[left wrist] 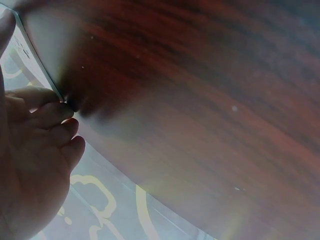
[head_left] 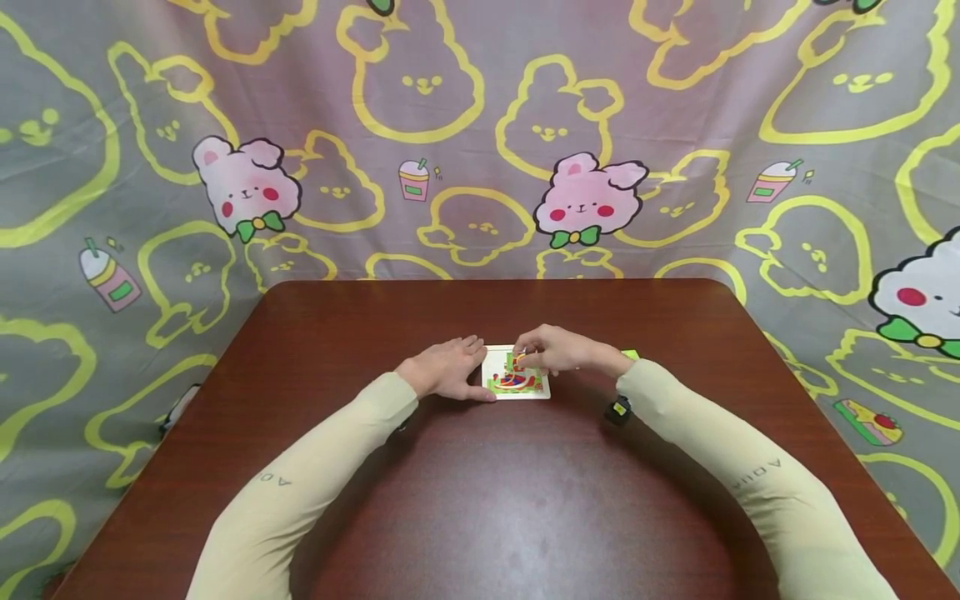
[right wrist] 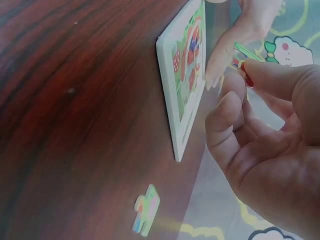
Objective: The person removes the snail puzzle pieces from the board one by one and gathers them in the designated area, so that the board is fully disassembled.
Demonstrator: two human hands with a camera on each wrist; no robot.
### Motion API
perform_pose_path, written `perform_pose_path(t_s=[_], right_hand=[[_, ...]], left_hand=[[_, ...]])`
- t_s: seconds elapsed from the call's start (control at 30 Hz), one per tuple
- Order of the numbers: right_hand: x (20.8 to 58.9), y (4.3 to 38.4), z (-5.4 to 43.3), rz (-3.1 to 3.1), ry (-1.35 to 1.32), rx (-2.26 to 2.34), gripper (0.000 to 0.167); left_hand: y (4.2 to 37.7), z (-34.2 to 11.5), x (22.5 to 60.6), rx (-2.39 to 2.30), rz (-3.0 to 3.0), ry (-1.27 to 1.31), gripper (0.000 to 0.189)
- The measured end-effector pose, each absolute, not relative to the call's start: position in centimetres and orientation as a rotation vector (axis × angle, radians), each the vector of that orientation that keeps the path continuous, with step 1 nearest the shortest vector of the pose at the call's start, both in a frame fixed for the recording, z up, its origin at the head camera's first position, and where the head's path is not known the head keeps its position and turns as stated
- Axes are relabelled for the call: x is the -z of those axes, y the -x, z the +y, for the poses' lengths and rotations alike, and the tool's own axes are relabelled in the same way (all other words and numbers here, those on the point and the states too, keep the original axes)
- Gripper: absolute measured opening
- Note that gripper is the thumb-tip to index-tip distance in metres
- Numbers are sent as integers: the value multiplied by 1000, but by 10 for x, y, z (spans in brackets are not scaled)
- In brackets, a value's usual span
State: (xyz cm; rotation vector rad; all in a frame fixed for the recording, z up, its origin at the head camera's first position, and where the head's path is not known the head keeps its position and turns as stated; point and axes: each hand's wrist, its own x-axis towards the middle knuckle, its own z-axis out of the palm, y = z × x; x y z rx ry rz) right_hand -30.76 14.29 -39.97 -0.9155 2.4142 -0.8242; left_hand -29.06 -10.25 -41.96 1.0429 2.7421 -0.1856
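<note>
A small jigsaw board (head_left: 492,360) with a white frame and a colourful picture lies flat on the table. My left hand (head_left: 450,371) rests against its left side, fingers near the top corner and thumb by the bottom edge. In the left wrist view that hand (left wrist: 37,150) touches the board's edge (left wrist: 39,62). Over the picture, my right hand (head_left: 558,348) pinches a small puzzle piece between thumb and forefinger. In the right wrist view the pinched piece (right wrist: 242,65) shows red, blue and green, partly covered by the fingers.
Another puzzle piece (right wrist: 147,210), light green, lies on the dark wooden table (head_left: 510,492) right of the board; in the head view a green bit (head_left: 632,355) shows behind the right wrist. A patterned curtain (head_left: 480,142) hangs behind the table.
</note>
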Motion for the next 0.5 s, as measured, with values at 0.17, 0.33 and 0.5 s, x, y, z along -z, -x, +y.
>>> perform_pose_path(t_s=[0.17, 0.33, 0.5], right_hand=[[401, 307, 153, 2423, 856, 886, 15], [403, 306, 163, 2426, 802, 954, 15], [407, 306, 175, 2434, 785, 975, 14]], left_hand=[[290, -103, 418, 180, 2748, -1047, 103], [291, -104, 421, 176, 2759, -1063, 103], [291, -104, 424, 180, 2757, -1058, 103]])
